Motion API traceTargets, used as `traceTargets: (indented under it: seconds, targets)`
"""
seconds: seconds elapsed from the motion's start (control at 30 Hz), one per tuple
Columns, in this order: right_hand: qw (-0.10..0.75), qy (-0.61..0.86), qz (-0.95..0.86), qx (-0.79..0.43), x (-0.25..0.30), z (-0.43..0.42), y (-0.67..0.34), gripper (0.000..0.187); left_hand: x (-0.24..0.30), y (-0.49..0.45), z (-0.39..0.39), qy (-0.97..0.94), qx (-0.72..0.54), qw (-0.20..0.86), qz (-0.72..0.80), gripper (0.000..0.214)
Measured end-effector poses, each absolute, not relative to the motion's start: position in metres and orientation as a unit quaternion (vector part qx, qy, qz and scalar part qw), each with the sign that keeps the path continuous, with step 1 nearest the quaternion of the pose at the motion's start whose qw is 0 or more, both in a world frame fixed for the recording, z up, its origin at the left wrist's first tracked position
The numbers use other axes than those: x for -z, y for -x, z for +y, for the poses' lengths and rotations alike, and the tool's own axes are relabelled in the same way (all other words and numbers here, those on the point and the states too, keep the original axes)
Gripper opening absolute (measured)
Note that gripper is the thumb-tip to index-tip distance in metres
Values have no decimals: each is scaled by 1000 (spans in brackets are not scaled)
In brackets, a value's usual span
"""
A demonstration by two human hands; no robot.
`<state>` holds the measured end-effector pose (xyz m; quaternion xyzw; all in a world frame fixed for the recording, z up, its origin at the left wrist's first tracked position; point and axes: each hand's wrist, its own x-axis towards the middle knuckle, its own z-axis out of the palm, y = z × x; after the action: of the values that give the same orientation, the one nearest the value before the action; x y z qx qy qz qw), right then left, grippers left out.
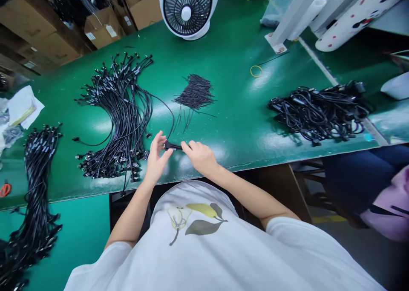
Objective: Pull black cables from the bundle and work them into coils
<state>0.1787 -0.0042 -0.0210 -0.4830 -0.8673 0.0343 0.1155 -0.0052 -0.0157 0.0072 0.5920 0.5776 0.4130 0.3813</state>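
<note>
Just above the bench's front edge, my right hand (200, 158) is closed on a black cable (175, 146), its fingers pinched around it. The cable's plug end points left, toward my left hand (156, 158). My left thumb and fingers are spread apart around that end, the thumb close beneath it; whether they touch it is unclear. One loose cable strand curves from near the plug up to a large bundle of black cables (128, 108) on the left. Beyond my hands lies a pile of thin black ties (195, 91), several of them scattered on its near side.
A white fan (187, 13) stands at the back of the green bench (236, 78). Coiled black cables (319, 110) lie at right, another cable bundle (40, 167) at far left. A yellow ring (256, 71) sits near a metal post (281, 37). Cardboard boxes (104, 27) stand behind.
</note>
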Motion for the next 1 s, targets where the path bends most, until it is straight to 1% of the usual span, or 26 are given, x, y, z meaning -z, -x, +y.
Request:
traceTargets:
  seconds: [0.1, 0.17, 0.23, 0.33, 0.43, 0.53, 0.63, 0.67, 0.7, 0.8, 0.87, 1.0]
  targets:
    - [110, 486, -866, -35, 22, 0, -187, 38, -15, 12, -7, -735, -343, 196, 551, 39]
    - [114, 489, -864, -35, 23, 2, -191, 39, -18, 11, -2, -781, -307, 91, 536, 36]
    - [122, 495, -860, -29, 24, 3, -193, 40, -20, 5, 1, -800, -285, 10, 528, 37]
    - [130, 506, -852, -28, 25, 5, -193, 45, -22, -6, 5, -807, -273, -67, 519, 27]
    - [153, 492, -857, -26, 26, 5, -194, 48, -21, -15, 11, -787, -281, -78, 543, 22]
    - [175, 471, -865, -23, 27, 5, -194, 46, -19, -23, 17, -761, -299, -45, 574, 21]
    - [174, 476, -862, -23, 28, 5, -195, 44, -17, -28, 22, -716, -353, 26, 602, 13]
    - [173, 478, -861, -21, 28, 5, -196, 44, -15, -29, 24, -690, -384, 64, 611, 8]
    - [172, 479, -861, -19, 28, 6, -197, 43, -12, -30, 27, -660, -417, 110, 615, 7]
    - [164, 479, -862, -16, 30, 7, -198, 43, 1, -36, 35, -569, -483, 284, 602, 15]
    - [151, 483, -862, -19, 33, 8, -197, 46, 13, -45, 38, -526, -480, 377, 593, 21]
    - [99, 487, -867, -48, 41, 15, -208, 43, 33, -63, 31, -471, -435, 495, 586, 29]
